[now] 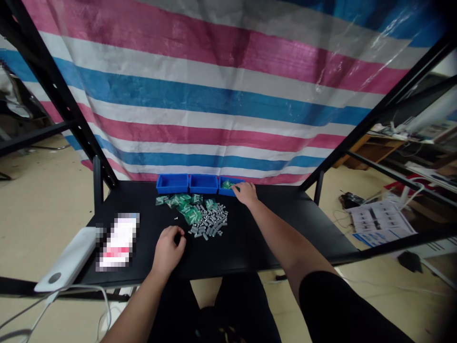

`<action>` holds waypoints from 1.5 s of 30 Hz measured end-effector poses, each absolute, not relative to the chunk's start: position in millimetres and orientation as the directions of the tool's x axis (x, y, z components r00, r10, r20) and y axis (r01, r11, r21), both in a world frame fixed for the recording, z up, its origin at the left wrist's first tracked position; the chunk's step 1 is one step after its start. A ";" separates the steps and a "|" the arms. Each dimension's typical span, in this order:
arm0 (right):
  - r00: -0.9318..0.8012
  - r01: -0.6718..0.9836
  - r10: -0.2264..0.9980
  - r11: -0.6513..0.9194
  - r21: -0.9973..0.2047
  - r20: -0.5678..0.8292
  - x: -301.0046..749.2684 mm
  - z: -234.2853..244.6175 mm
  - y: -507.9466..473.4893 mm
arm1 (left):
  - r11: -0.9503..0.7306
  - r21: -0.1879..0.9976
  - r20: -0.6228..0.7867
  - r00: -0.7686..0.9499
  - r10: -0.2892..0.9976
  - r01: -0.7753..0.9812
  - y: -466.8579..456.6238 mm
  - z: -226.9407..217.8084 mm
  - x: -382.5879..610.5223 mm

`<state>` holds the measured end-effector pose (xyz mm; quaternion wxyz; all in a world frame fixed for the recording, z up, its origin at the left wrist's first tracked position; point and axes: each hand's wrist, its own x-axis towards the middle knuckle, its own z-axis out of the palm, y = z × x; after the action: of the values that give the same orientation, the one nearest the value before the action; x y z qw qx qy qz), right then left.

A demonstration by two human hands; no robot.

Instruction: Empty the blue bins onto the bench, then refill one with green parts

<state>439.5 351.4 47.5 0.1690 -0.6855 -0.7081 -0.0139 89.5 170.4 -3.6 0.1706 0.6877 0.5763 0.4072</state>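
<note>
My right hand [246,193] reaches over the front edge of the right-hand blue bin [228,192]. Its fingers look spread, with the tips beside small green packets [227,184] inside. Low on the black table, my left hand [168,248] rests with thumb and fingers curled together; anything pinched in them is hidden. Between the hands lies a heap of small grey metal cylinders [210,221]. Clear bags with green contents [189,209] overlap its left and upper sides. One tiny pale screw-like piece [176,218] sits alone above my left hand.
Two more blue bins, a left one [173,183] and a middle one [203,183], stand in the row. At left are a blurred-out phone-like slab [119,243] and a white power strip [69,259] with cables. A striped sheet [214,105] hangs behind the black table [282,228].
</note>
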 end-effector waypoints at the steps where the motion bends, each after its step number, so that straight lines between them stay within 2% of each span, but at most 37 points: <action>1: -0.001 0.976 0.967 0.056 -0.211 0.253 438.4 45.3 351.0 | -0.277 0.704 0.362 0.006 0.932 0.654 170.6 -3.9 89.4; 6: -0.103 0.967 0.959 0.159 -0.198 0.265 427.7 40.3 346.6 | -0.273 0.698 0.362 0.003 0.932 0.662 170.7 -3.8 89.0; 9: -0.194 0.962 0.958 0.228 -0.152 0.210 422.3 35.0 346.0 | -0.277 0.700 0.360 0.010 0.933 0.659 170.3 -3.1 89.1; 14: -0.177 0.966 0.968 0.205 -0.155 0.176 420.1 34.3 348.2 | -0.276 0.699 0.353 0.017 0.935 0.659 170.0 -3.3 89.2; 16: -0.194 0.955 0.953 0.237 -0.176 0.233 415.9 39.5 343.4 | -0.273 0.698 0.350 0.017 0.937 0.662 170.2 -3.8 89.2; 19: -0.387 0.863 0.856 0.468 -0.193 0.343 400.9 46.9 329.1 | -0.274 0.697 0.350 0.019 0.936 0.662 170.6 -4.2 89.2; 21: -0.579 0.733 0.755 0.647 -0.208 0.309 386.5 47.7 319.5 | -0.276 0.696 0.353 0.020 0.936 0.663 170.7 -4.3 89.0; 23: -0.674 0.664 0.701 0.713 -0.225 0.234 371.9 44.1 313.9 | -0.277 0.693 0.356 0.018 0.934 0.665 170.8 -4.3 88.8; 26: -0.668 0.691 0.729 0.683 -0.238 0.152 355.7 34.5 313.9 | -0.279 0.690 0.360 0.018 0.933 0.667 170.9 -4.6 88.7; 29: -0.633 0.708 0.753 0.657 -0.258 0.179 350.8 29.2 318.1 | -0.282 0.692 0.361 0.019 0.932 0.664 170.8 -4.8 88.8; 32: -0.588 0.688 0.729 0.679 -0.258 0.351 359.2 35.0 323.1 | -0.278 0.699 0.354 0.019 0.935 0.659 170.8 -5.1 89.0; 34: -0.475 0.727 0.719 0.645 -0.235 0.506 372.0 43.7 328.3 | -0.274 0.703 0.349 0.018 0.937 0.656 170.9 -5.5 89.0; 37: -0.202 0.860 0.755 0.442 -0.255 0.624 397.2 54.1 339.9 | -0.278 0.704 0.351 0.020 0.936 0.654 171.4 -6.3 89.0; 39: -0.068 0.922 0.842 0.258 -0.289 0.535 413.1 54.4 348.0 | -0.278 0.703 0.350 0.022 0.936 0.654 171.7 -6.8 89.0; 41: -0.008 0.949 0.935 0.119 -0.291 0.355 425.0 49.7 354.3 | -0.275 0.705 0.346 0.022 0.938 0.654 171.7 -6.8 89.1; 43: -0.013 0.960 0.985 0.060 -0.275 0.170 432.1 43.8 358.4 | -0.274 0.708 0.345 0.020 0.939 0.650 171.5 -6.1 89.4; 45: -0.036 0.963 0.998 0.049 -0.264 0.056 434.9 41.0 360.4 | -0.275 0.708 0.347 0.018 0.938 0.650 171.1 -5.0 89.7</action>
<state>434.9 360.4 41.0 0.1124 -0.6852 -0.7155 0.0767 89.7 171.1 -5.0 0.1792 0.6907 0.5747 0.4007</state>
